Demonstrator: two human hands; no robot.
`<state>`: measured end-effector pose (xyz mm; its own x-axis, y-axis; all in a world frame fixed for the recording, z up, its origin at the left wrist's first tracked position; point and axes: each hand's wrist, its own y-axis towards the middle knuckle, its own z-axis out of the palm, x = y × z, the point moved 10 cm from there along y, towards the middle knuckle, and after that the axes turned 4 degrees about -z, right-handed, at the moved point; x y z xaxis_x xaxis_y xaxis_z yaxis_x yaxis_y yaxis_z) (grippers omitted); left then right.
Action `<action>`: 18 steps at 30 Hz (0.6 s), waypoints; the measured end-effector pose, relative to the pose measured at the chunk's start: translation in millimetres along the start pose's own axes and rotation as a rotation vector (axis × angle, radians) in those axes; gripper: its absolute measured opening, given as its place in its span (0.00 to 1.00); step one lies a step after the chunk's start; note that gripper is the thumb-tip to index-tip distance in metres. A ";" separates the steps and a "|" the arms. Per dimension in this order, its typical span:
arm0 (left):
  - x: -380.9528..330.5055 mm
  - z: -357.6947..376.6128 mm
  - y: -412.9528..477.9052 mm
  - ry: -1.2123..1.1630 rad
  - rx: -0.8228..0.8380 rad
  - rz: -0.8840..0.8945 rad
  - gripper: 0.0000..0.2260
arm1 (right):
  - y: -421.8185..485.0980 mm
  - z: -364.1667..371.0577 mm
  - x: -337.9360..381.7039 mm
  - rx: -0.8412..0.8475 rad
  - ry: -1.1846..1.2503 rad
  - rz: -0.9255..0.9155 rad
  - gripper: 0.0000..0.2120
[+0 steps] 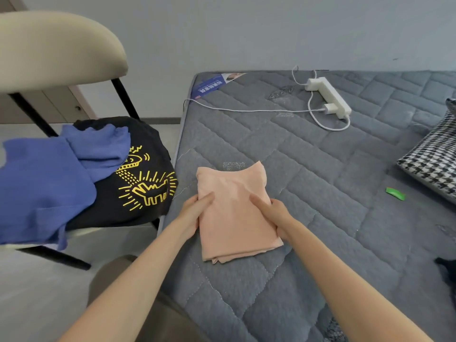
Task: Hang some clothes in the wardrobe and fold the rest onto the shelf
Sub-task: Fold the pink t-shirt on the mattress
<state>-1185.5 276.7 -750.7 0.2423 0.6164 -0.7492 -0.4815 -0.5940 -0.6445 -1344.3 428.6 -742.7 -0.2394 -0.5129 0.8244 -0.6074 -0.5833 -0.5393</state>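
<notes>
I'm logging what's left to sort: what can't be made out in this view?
Head view:
1. Black T-shirt: partly covered by the blue garment.
2. Dark thing: cut off by the right edge, unidentifiable.
3. Green item: too small to identify.
4. Fingers of the left hand and right hand: tucked under the peach garment.
5. Label at the mattress corner: print too small to read.
</notes>
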 end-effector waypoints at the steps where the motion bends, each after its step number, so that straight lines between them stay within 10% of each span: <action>1: -3.8 1.0 4.9 0.014 -0.018 0.006 0.18 | 0.8 2.8 2.7 0.037 -0.001 0.010 0.23; 12: -32.8 -7.3 42.0 -0.126 0.065 0.016 0.22 | 13.4 42.3 19.2 0.411 0.187 -0.095 0.27; 18: -44.2 -24.7 47.4 -0.166 -0.006 0.141 0.18 | 31.1 27.7 18.8 0.137 -0.045 -0.059 0.29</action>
<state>-1198.2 208.5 -751.9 0.0307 0.6037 -0.7966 -0.4957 -0.6829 -0.5366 -1346.7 383.4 -748.8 -0.1708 -0.5011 0.8484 -0.5097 -0.6919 -0.5113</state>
